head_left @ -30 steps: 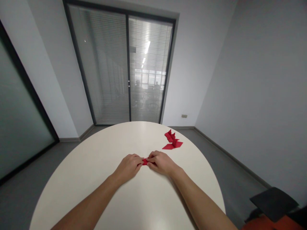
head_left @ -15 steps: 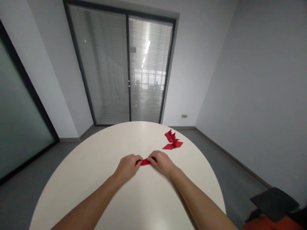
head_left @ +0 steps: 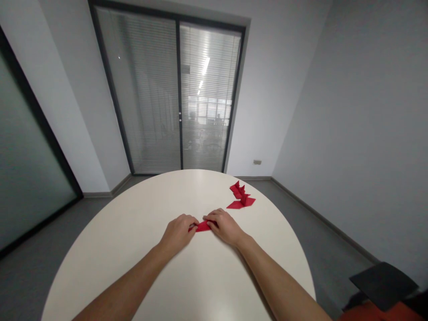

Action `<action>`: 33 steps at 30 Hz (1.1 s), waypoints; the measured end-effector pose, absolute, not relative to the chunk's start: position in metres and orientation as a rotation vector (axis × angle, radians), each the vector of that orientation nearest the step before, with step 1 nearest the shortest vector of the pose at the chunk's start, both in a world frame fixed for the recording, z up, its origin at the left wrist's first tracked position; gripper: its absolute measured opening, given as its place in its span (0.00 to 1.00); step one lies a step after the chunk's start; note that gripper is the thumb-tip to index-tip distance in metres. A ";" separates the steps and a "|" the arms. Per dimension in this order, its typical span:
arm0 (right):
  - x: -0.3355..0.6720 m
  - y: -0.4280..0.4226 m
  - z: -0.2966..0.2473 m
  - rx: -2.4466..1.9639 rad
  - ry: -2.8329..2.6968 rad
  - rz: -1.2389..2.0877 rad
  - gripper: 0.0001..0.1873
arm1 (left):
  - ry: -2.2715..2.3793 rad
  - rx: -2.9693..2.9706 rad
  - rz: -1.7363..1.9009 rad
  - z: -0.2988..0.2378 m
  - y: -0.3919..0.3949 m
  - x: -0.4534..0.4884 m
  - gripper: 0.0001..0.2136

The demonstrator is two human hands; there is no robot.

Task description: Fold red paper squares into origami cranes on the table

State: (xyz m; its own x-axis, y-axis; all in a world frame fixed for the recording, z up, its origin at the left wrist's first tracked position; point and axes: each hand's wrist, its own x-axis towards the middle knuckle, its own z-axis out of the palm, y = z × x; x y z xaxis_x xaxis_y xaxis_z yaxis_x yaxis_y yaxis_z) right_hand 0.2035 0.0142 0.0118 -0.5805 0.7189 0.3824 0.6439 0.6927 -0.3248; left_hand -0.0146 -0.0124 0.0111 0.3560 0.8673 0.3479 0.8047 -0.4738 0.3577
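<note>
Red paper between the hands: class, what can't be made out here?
Head view:
red paper: both ends covered by left hand and right hand; shape unclear.
Pinching or pressing: grip hidden behind the hands' backs.
red folded pieces: too small to count.
dark object: cut off by bottom-right edge.

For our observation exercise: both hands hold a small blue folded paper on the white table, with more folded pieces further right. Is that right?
No. The head view shows the paper between the left hand and right hand is red, not blue. The white table and the folded pieces further right are as stated.
</note>
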 end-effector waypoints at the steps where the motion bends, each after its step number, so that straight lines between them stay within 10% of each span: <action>1: 0.203 0.015 0.011 -1.049 -2.419 0.199 0.15 | 1.536 2.481 0.761 0.010 -0.012 -0.015 0.10; 33: 0.197 0.007 0.022 -1.127 -2.463 0.253 0.07 | 1.473 2.586 0.652 0.017 -0.015 -0.012 0.08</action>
State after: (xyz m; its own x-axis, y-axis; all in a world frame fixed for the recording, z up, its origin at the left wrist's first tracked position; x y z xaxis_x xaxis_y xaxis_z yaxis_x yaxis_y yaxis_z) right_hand 0.1975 0.0074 0.0222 -0.5844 0.7554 0.2964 0.6792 0.6552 -0.3307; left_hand -0.0117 -0.0154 0.0174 0.4422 0.8391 0.3167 0.7985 -0.5291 0.2870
